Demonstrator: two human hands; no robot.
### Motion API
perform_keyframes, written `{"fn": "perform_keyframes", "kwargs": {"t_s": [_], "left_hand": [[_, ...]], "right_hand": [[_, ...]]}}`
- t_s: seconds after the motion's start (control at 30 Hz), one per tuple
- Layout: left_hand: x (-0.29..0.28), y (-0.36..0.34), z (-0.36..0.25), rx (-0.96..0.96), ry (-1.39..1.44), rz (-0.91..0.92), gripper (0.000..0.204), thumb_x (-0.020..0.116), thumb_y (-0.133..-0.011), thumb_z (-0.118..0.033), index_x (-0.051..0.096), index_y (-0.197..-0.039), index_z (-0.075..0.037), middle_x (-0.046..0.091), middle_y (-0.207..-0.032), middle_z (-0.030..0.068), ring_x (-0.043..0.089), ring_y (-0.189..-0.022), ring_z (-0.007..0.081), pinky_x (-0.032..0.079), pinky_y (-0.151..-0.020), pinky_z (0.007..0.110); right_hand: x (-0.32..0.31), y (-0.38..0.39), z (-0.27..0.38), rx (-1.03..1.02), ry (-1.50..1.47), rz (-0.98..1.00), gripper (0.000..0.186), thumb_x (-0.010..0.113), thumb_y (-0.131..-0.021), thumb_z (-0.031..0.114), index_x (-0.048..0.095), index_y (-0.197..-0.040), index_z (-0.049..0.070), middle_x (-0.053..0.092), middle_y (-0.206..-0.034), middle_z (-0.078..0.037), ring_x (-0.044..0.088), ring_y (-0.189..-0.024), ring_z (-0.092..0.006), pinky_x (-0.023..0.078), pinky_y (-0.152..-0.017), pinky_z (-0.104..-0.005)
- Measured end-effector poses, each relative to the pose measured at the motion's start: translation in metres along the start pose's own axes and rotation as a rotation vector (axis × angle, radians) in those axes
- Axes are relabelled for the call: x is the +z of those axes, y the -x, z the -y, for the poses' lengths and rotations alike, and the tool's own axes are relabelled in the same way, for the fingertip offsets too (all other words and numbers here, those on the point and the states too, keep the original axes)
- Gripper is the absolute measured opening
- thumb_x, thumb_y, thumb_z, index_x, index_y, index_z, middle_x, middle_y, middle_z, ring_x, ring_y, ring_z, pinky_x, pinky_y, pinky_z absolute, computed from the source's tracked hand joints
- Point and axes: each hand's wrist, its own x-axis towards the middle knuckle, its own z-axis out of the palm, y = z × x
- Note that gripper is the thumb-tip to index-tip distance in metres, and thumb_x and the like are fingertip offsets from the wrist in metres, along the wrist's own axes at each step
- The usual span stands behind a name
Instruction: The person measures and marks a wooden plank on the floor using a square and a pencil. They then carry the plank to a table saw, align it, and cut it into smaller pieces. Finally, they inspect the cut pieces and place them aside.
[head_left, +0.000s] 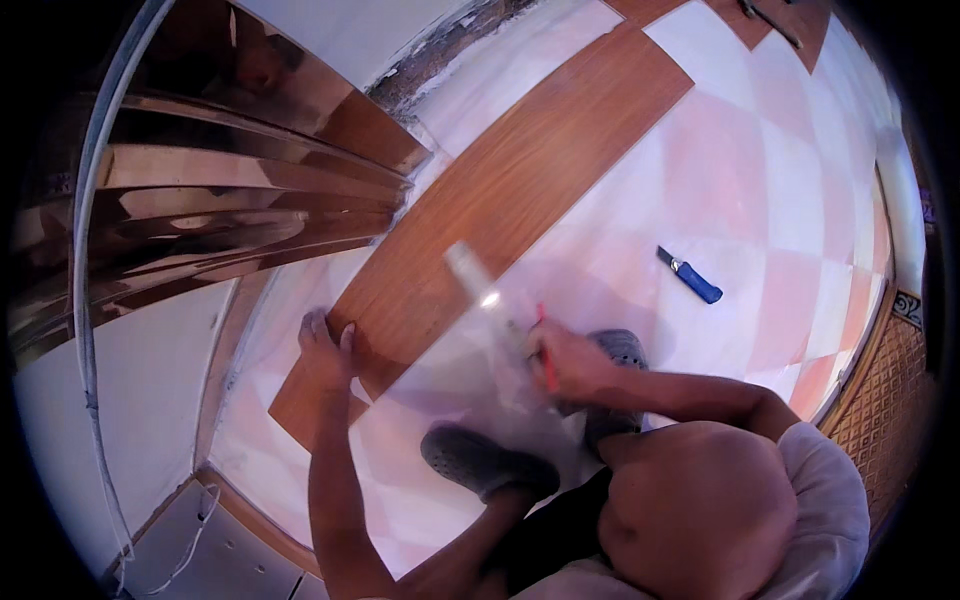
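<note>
While the left hand (328, 350) is resting loosely spread on one wood-grain plank (530, 160), the right hand (575, 365) is curling tightly around one slim red stick (548, 370). One blurred silver tool (470, 275) is overlapping the plank's edge. The plank is lying on checkered floor tiles (710, 190), with one blue-handled utility knife (690, 277) and two dark clogs (485, 465) sitting to its right.
</note>
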Motion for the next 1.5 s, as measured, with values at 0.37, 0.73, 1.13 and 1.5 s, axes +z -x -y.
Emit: {"fn": "perform_keyframes", "kwargs": {"t_s": [0.37,0.73,1.13,1.5], "left_hand": [[-0.002,-0.022,0.036,-0.045,-0.007,0.182,0.072,0.088,-0.071,-0.038,0.057,-0.120,0.004,0.058,-0.118,0.0220,0.054,-0.111,0.0428,0.045,-0.099,0.050],[0.006,-0.029,0.054,-0.036,0.053,0.210,0.081,0.097,-0.049,-0.029,0.058,-0.113,0.002,0.060,-0.111,0.0202,0.055,-0.107,0.0425,0.045,-0.096,0.052],[0.008,-0.041,0.056,-0.113,0.153,0.232,0.067,0.097,-0.049,-0.024,0.058,-0.096,0.001,0.056,-0.100,0.0157,0.054,-0.090,0.0361,0.046,-0.081,0.048],[0.021,-0.062,0.101,-0.122,0.306,0.451,0.042,0.086,-0.063,-0.017,0.049,-0.080,-0.003,0.051,-0.087,0.0100,0.049,-0.081,0.0281,0.045,-0.074,0.041]], "right_hand": [[-0.109,0.095,-0.145,0.089,0.278,-0.485,0.024,0.061,-0.082,0.000,0.049,-0.102,0.004,0.055,-0.093,-0.021,0.059,-0.087,-0.0453,0.050,-0.074,-0.0499],[-0.092,0.092,-0.133,0.202,0.406,-0.583,0.023,0.066,-0.089,0.017,0.055,-0.105,0.004,0.059,-0.098,-0.020,0.063,-0.088,-0.0416,0.053,-0.074,-0.0496],[-0.309,-0.154,-0.131,-0.081,-0.221,-0.900,0.033,0.049,-0.107,0.024,0.060,-0.120,-0.004,0.068,-0.107,-0.010,0.063,-0.094,-0.0136,0.051,-0.082,-0.0291],[-0.389,-0.271,-0.143,-0.176,-0.290,-1.133,0.029,0.057,-0.100,0.027,0.061,-0.110,0.000,0.069,-0.092,-0.012,0.066,-0.085,-0.0193,0.052,-0.079,-0.0331]]}}
